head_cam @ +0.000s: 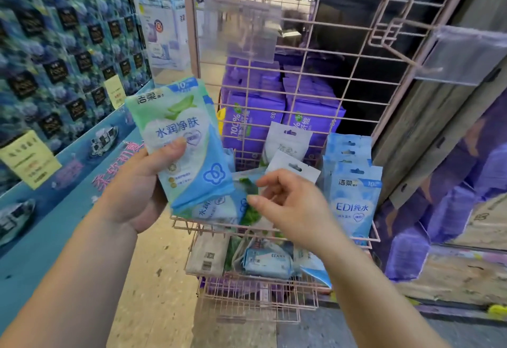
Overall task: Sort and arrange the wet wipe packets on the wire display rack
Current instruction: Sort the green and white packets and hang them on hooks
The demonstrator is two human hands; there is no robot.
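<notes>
Gripping a green-and-blue wet wipe packet [181,139] with thumb across its face, the left hand [142,183] holds it up just left of the pink wire rack [277,227]; more packets seem stacked behind it, count unclear. The right hand [290,202] hovers over the rack's upper basket, fingers loosely curled and holding nothing, hiding the packets beneath. Right of it in that basket, light-blue packets [355,197] stand upright. The lower basket's packets [267,261] lie jumbled, partly covered. Behind the rack's grid, purple packs [252,117] blur.
</notes>
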